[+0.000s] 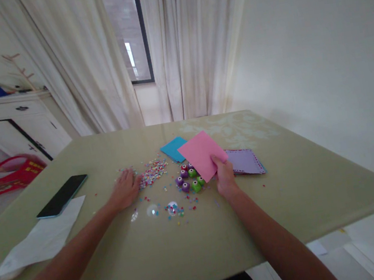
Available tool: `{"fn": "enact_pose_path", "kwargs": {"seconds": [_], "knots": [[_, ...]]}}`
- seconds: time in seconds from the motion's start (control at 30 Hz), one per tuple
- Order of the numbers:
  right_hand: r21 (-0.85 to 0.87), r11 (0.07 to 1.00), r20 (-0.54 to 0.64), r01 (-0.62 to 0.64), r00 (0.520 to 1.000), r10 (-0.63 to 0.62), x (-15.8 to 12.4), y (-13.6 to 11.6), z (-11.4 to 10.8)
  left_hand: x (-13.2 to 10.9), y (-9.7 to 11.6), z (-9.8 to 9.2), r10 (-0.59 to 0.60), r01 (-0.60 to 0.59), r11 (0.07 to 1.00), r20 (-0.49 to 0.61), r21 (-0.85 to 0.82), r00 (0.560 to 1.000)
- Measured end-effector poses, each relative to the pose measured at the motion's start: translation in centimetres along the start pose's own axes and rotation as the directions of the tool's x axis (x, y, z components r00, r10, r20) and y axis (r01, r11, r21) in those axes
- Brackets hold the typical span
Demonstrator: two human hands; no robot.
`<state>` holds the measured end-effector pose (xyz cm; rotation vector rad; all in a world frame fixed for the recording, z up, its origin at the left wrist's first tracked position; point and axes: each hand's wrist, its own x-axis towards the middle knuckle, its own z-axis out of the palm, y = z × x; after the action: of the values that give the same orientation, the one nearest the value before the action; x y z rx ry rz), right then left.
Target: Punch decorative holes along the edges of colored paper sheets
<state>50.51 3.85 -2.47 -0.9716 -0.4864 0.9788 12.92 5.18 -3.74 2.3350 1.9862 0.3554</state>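
A square sheet of pink paper (200, 153) is pinched at its lower right corner in my right hand (225, 176), thumb on top. My left hand (127, 187) lies flat on the table with its fingers stretched out, at the left edge of a pile of tiny coloured paper bits (154, 171). Several purple, green and red craft punches (186, 187) stand in a cluster between my hands, partly hidden by the pink sheet. More loose bits (175, 209) are scattered nearer to me.
Blue paper sheets (173, 149) lie behind the punches. A stack of lilac paper (245, 161) with punched edges lies to the right. On the left are a dark phone (63, 196) and a white tissue (46, 238). The table (150, 269) has its near edge by my lap.
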Motion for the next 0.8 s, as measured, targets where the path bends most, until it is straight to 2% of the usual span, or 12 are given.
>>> {"fn": "enact_pose_path", "kwargs": {"seconds": [0.1, 0.17, 0.23, 0.3, 0.37, 0.43, 0.5, 0.57, 0.6, 0.67, 0.73, 0.8], "knots": [[0.000, 1.000, -0.004, -0.005, 1.000, 0.005, 0.2, 0.1, -0.1, 0.4, 2.0, 0.7, -0.041, 0.041, 0.998, 0.003, -0.051, 0.999], [-0.007, 1.000, -0.006, -0.013, 1.000, 0.013, 0.3, 0.2, -0.1, 1.0, 1.4, -0.4, -0.134, 0.132, 0.989, -0.028, -0.066, 0.991], [-0.014, 1.000, -0.006, -0.015, 1.000, 0.015, 0.4, 0.2, -0.1, 1.7, 0.2, -1.8, -0.266, 0.261, 0.962, -0.058, -0.080, 0.962], [-0.018, 1.000, -0.012, -0.016, 1.000, 0.016, 0.5, 0.2, -0.1, 2.2, -0.3, -2.7, -0.324, 0.319, 0.941, -0.023, -0.109, 0.946], [-0.015, 1.000, -0.018, -0.019, 1.000, 0.019, 0.6, 0.1, -0.1, 2.3, 0.4, -2.8, -0.253, 0.258, 0.954, 0.052, -0.155, 0.966], [-0.006, 1.000, -0.015, -0.023, 1.000, 0.023, 0.6, 0.0, -0.1, 1.8, 1.9, -2.5, -0.110, 0.135, 0.967, 0.121, -0.216, 0.987], [-0.002, 1.000, -0.004, -0.023, 1.000, 0.023, 0.5, 0.0, -0.2, 1.0, 3.4, -2.3, 0.023, 0.024, 0.960, 0.165, -0.278, 0.986], [-0.003, 1.000, 0.003, -0.015, 1.000, 0.015, 0.4, 0.0, -0.2, 0.2, 3.8, -2.6, 0.080, -0.029, 0.956, 0.164, -0.292, 0.983], [-0.002, 1.000, 0.002, -0.007, 1.000, 0.007, 0.4, 0.0, -0.1, -0.1, 3.5, -2.8, 0.054, -0.015, 0.965, 0.142, -0.262, 0.988], [0.001, 1.000, -0.014, 0.010, 1.000, -0.010, 0.5, 0.0, -0.1, -0.6, 2.3, -3.3, -0.104, 0.117, 0.981, 0.088, -0.157, 0.991], [0.003, 1.000, -0.041, 0.020, 0.999, -0.020, 0.6, 0.0, 0.0, -0.9, 0.9, -3.6, -0.245, 0.249, 0.965, 0.052, -0.082, 0.968], [0.003, 1.000, -0.061, 0.024, 0.998, -0.024, 0.7, 0.0, 0.1, -1.2, 0.4, -3.3, -0.246, 0.248, 0.968, 0.056, -0.035, 0.968]]}}
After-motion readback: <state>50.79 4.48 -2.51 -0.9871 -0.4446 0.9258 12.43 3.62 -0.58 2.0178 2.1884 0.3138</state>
